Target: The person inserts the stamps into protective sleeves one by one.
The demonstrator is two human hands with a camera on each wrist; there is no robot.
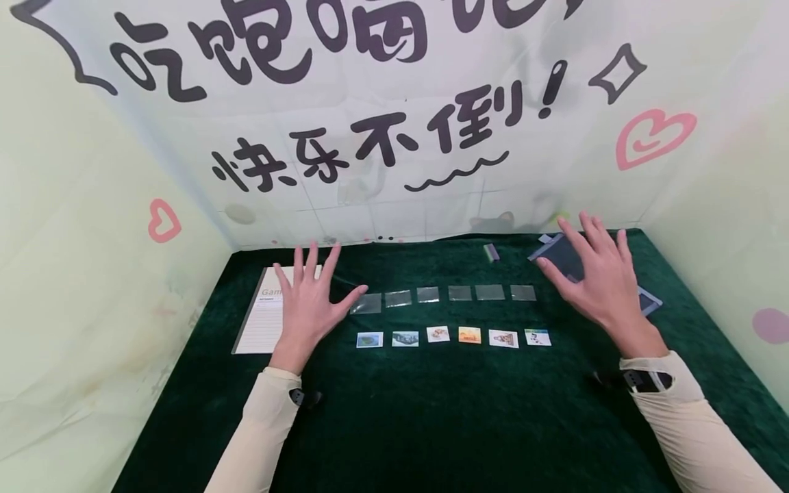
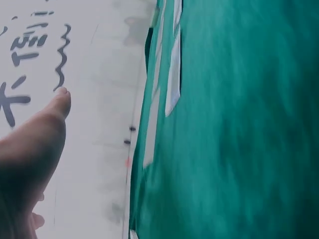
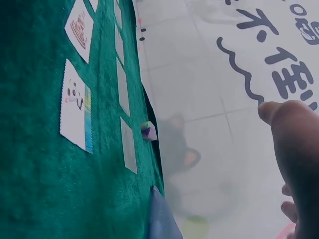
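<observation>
"How is your left hand posed just now?"
"Spread wide, its back toward me, fingers straight, thumb angled out to my right."
"And the right hand?"
"Fanned as well, fingers extended, thumb pointing inward. My sleeved forearms reach forward, well apart."

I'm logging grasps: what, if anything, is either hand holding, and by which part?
Nothing is held: the left hand and right hand both have their fingers extended.

Six small picture cards, flat in a row before six clear sleeves
</observation>
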